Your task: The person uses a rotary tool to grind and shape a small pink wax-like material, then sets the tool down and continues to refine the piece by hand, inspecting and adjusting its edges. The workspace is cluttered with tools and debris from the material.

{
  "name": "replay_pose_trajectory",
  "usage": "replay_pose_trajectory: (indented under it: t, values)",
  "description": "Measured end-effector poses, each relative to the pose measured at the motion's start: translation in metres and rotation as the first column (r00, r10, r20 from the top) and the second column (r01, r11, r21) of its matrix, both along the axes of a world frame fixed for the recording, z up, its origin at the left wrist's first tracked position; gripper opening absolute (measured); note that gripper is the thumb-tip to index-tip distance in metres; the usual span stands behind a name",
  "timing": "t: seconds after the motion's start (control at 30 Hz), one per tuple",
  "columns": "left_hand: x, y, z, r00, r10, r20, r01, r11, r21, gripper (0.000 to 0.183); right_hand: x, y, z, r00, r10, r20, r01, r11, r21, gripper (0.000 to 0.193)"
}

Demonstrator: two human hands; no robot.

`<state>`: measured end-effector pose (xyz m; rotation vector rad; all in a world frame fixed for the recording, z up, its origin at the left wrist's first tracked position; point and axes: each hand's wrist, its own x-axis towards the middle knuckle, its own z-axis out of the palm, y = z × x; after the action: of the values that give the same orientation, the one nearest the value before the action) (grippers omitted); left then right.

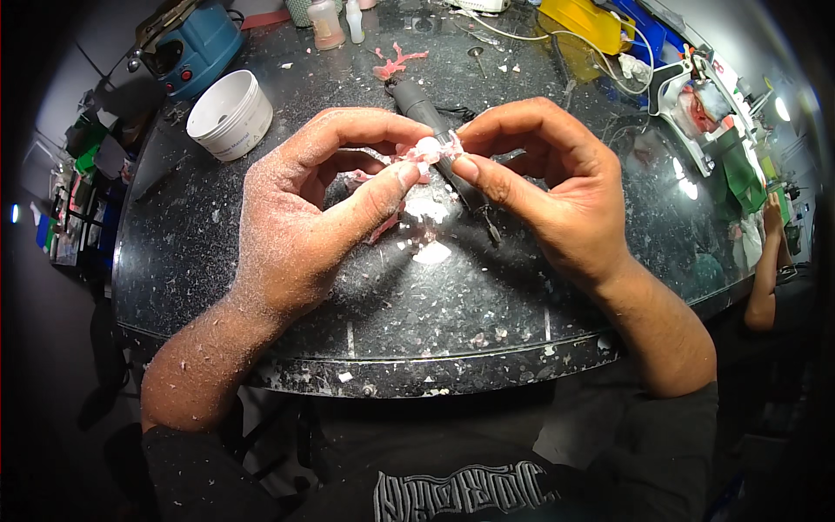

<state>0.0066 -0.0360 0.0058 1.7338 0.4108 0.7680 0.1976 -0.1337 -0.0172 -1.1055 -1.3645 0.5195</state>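
Between my two hands is a small pink-and-white denture piece (428, 151), held over the middle of the bench. The thumb and forefinger of my left hand (300, 196) pinch its left side, and that hand is coated in pale dust. My right hand (557, 178) pinches the right end between thumb and forefinger. Fingertips cover part of the piece. Just beyond and below it, a black rotary handpiece (417, 106) lies slantwise on the bench, its thin metal tip (494, 233) toward me. Pink scraps (383, 228) lie under my left hand.
The dark bench (296, 335) is strewn with dust and chips. A white tub (230, 116) and a blue machine (191, 52) stand at the left. Bottles (326, 24) and a pink scrap (400, 61) are at the back. A white articulator (696, 104) and another person's arm (765, 270) are at right.
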Motion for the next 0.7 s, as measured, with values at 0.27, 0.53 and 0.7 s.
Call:
replay_pose_trajectory:
  t: [0.27,0.53,0.7]
  values:
    - [0.0004,0.0038,-0.0040,1.000,-0.004,0.013,0.003,0.996,0.093,0.025,-0.0008,-0.0006,0.0013,1.000,0.015,-0.016,-0.015,1.000,-0.010,0.019]
    - [0.0029,0.0015,0.0000,1.000,0.004,0.003,-0.003,0.987,-0.163,0.026,-0.0025,-0.0029,0.0056,0.998,0.046,-0.048,-0.046,0.999,-0.013,0.019]
    - [0.0009,0.0051,-0.0034,1.000,-0.025,-0.009,0.022,0.979,-0.201,0.028,-0.0032,-0.0022,0.0037,0.994,0.013,-0.111,-0.018,0.999,-0.044,0.018]
